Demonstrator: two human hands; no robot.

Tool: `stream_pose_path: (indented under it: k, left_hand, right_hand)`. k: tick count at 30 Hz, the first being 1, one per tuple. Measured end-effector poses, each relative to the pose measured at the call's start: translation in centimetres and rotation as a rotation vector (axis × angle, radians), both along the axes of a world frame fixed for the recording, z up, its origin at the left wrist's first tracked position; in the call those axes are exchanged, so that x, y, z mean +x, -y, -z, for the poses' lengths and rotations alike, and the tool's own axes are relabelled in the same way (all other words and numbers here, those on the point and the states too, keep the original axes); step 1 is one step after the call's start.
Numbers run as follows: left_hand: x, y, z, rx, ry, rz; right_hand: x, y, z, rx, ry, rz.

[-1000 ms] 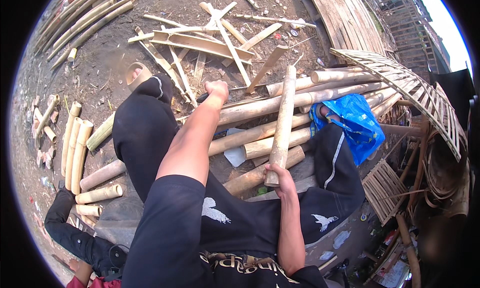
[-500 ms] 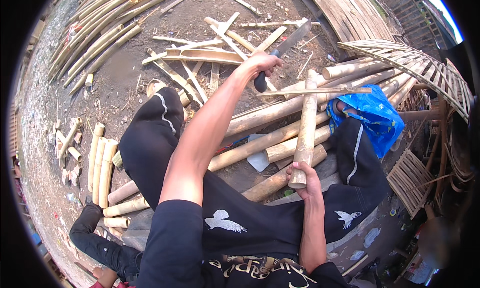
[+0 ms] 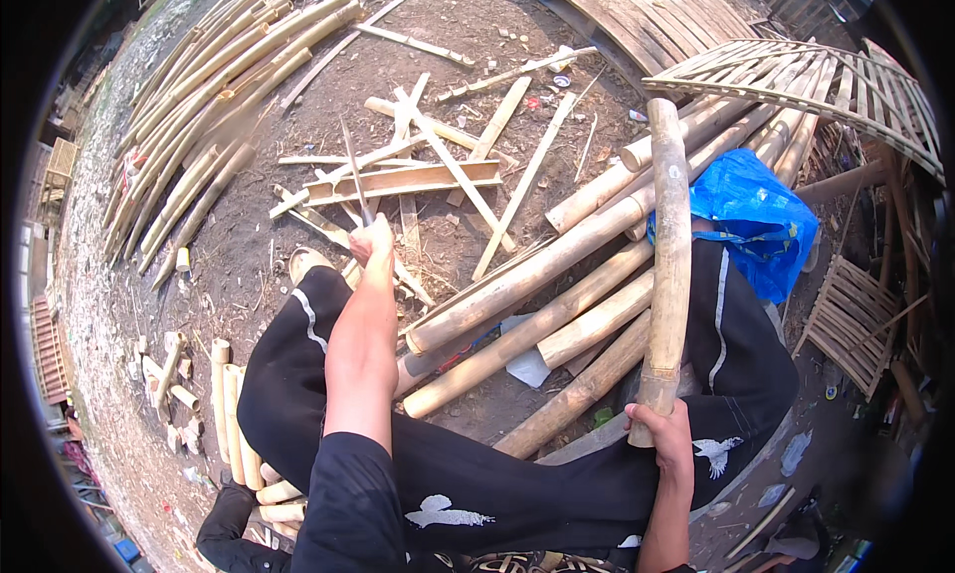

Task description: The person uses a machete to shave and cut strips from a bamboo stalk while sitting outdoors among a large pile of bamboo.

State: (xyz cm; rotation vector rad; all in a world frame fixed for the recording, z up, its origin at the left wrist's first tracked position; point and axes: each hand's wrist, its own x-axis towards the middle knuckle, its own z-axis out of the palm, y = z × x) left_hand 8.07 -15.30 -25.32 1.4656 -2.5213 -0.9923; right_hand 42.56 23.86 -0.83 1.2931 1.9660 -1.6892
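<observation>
My left hand (image 3: pixel 372 239) is wrapped round the grip of a machete (image 3: pixel 353 170), its blade pointing up and away, seen nearly edge-on. Fingers and palm hide the grip. In my right hand (image 3: pixel 661 432) is the near end of a thick bamboo pole (image 3: pixel 668 265); it slants away from me between my knees, over other cut poles. Beyond the left hand, a split half of bamboo (image 3: pixel 403 181) lies among loose strips. One long bamboo strip (image 3: pixel 524 187) rests on the ground between the blade and the held pole.
Cut bamboo poles (image 3: pixel 537 265) lie stacked between my legs. A blue plastic sheet (image 3: pixel 756 215) is by my right foot, beside a woven bamboo frame (image 3: pixel 796 86). Long split lengths (image 3: pixel 229 86) are piled far left. A person's dark-clothed leg (image 3: pixel 239 528) shows at lower left.
My left hand has swung left with the machete. The strip that lay across the pole is now on the ground. My right hand has shifted slightly right and nearer, still gripping the pole.
</observation>
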Motion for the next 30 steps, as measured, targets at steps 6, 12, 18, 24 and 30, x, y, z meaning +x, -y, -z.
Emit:
stream_pose_path:
  k: [6,12,18,24,30]
  left_hand:
    - [-5.3,5.5,9.5,0.229,0.082,-0.586]
    - [-11.9,5.2,12.2,0.477,-0.181,-0.701]
    - [-13.6,3.8,12.6,0.622,-0.379,-0.784]
    - [-10.4,2.0,7.0,0.632,-0.431,-0.686]
    - [-10.8,-1.7,-9.1,0.572,-0.791,-0.714]
  right_hand:
    - [-2.9,1.2,5.8,-0.173,0.082,0.067]
    - [-3.8,1.8,8.0,-0.181,0.196,-0.001]
    - [-4.4,2.3,8.0,-0.219,0.224,-0.071]
    - [-4.0,2.3,7.9,-0.214,0.2,-0.031]
    - [-3.1,2.0,6.5,-0.308,0.151,-0.02]
